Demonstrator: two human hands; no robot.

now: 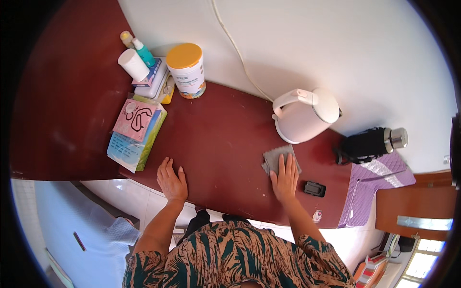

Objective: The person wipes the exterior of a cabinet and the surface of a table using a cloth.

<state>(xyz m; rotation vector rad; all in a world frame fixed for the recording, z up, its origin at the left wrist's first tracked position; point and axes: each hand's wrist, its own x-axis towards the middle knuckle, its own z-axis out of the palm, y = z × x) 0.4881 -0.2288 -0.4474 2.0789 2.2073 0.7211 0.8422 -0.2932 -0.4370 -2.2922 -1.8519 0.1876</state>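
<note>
Grey cloth [278, 159] under flat right hand [285, 178].

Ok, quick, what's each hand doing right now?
Left hand: open, flat on the dark red table, holding nothing.
Right hand: open, palm pressed on the grey cloth.

Home room, dark red table [225, 144], white electric kettle [305, 115], tissue pack [137, 137]
</note>
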